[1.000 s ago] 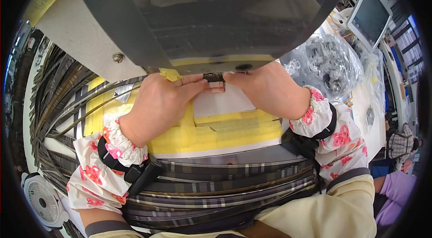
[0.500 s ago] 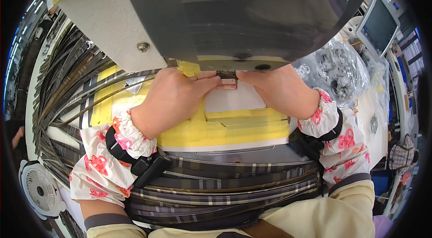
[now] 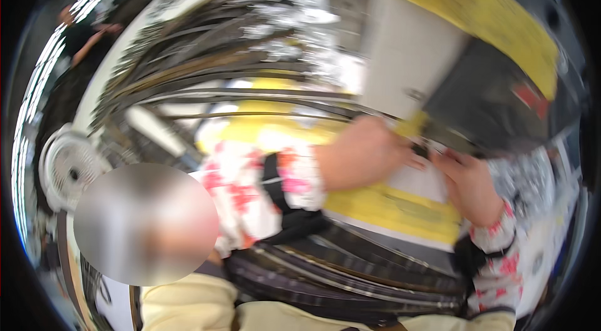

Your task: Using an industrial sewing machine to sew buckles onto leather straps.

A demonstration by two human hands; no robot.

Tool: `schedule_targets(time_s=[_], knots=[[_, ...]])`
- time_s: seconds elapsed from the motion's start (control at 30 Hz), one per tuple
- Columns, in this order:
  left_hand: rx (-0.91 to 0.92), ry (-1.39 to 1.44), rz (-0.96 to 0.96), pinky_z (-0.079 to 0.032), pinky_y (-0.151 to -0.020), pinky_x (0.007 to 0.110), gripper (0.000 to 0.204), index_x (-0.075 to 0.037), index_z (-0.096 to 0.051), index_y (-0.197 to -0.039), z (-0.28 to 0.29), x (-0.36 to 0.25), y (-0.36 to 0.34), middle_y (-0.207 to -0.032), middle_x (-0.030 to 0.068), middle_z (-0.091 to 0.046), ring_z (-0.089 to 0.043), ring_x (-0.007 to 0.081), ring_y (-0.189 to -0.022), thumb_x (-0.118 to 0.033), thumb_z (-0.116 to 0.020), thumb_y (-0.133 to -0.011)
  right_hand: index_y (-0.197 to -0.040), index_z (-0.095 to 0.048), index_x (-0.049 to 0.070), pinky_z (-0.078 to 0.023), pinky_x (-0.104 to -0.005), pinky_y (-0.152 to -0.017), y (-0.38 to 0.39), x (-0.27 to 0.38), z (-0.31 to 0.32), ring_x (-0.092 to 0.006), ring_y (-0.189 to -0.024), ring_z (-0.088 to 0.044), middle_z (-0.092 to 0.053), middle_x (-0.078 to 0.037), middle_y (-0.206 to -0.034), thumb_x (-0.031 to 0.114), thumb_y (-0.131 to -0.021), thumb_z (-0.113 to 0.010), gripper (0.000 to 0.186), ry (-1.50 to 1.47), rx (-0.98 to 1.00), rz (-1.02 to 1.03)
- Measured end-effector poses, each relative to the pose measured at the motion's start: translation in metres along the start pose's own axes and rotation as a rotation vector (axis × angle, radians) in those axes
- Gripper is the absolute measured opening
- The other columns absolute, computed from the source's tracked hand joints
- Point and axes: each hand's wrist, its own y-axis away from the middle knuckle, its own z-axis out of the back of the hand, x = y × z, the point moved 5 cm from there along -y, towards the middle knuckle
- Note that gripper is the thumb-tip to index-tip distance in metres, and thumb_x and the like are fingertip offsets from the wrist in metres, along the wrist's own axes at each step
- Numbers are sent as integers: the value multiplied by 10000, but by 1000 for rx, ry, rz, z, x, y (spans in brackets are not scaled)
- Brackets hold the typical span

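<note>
Both hands meet under the head of a grey and white machine (image 3: 400, 62); motion smears the picture. My left hand (image 3: 369, 152) is closed, its thumb and fingers pointing right. Long dark straps (image 3: 275, 96) run from the left to this hand, and one seems to pass into its grip. My right hand (image 3: 469, 184) is closed opposite, thumb and finger pressed at a small dark piece (image 3: 421, 150) between the two hands. Whether that piece is the strap's end or a fitting cannot be made out. A pale plate edged with yellow tape (image 3: 400, 212) lies beneath.
Plaid straps (image 3: 350, 262) lie across my lap side. More straps hang over the table's left edge, near a white fan (image 3: 72, 171). Clear plastic bags (image 3: 523, 181) stand at right. A blurred oval covers the lower left. Another person (image 3: 87, 43) is at far left.
The view has swung left, so the hands and machine now appear farther right and tilted. Both hands stay together at the same spot under the machine.
</note>
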Motion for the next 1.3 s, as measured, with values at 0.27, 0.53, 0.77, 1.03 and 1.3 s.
schedule_targets(time_s=[0.27, 0.53, 0.77, 1.03, 1.3], knots=[[117, -29, -33, -450, -579, 358, 114, -49, -625, -672, -15, 2, 3, -701, 53, -608, -617, 234, -638, -151, -582, -700, -893, -650, -4, -449, -386, -594, 1, 0, -2, -365, -689, -575, -587, -177, -781, -56, -741, -568, 181, -33, 8, 22], [110, -50, -60, -452, -536, 363, 121, -35, -605, -676, -7, -1, 1, -674, 70, -611, -597, 252, -563, -153, -599, -705, -894, -648, -3, -457, -391, -605, 8, -7, -5, -378, -705, -582, -589, -185, -785, -52, -730, -564, 191, -83, -67, 34], [55, 29, -41, -479, -530, 385, 102, -49, -631, -763, 0, 1, -1, -739, 57, -638, -620, 269, -593, -136, -601, -718, -895, -644, -21, -461, -404, -618, 3, -10, -4, -396, -708, -585, -599, -194, -789, -51, -735, -566, 181, -123, -50, 32], [19, 41, -23, -495, -563, 375, 163, -68, -638, -863, 3, 0, -5, -757, 61, -634, -622, 283, -639, -119, -587, -717, -927, -640, -35, -475, -388, -665, 4, -13, 3, -377, -738, -597, -608, -196, -800, -37, -733, -602, 198, -197, 104, -30], [171, 5, 53, -510, -652, 369, 282, -46, -651, -994, 11, 4, 3, -899, 120, -655, -628, 288, -786, -64, -645, -713, -1048, -611, -28, -486, -315, -806, 4, -8, -6, -258, -857, -619, -620, -169, -950, 7, -793, -610, 257, -635, 362, -259]])
